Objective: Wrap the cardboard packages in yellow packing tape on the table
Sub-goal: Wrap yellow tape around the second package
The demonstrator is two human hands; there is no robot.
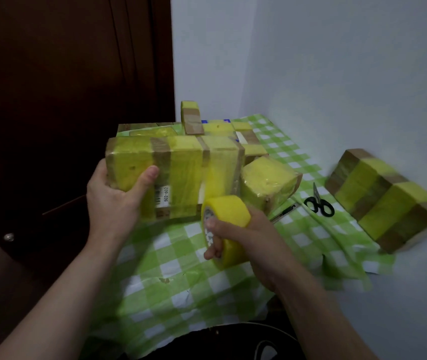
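My left hand (118,193) grips the left end of a long cardboard package (178,172) banded with yellow tape and holds it above the table. A white label with numbers shows on its front. My right hand (243,237) grips a roll of yellow packing tape (225,224) just below the package's right part. A strip of tape (217,175) runs from the roll up onto the package.
More taped packages lie behind the held one (155,129), beside it (269,185) and at the right by the wall (386,198). Black scissors (319,203) lie on the green checked cloth (181,281). A dark wooden door (64,100) stands on the left.
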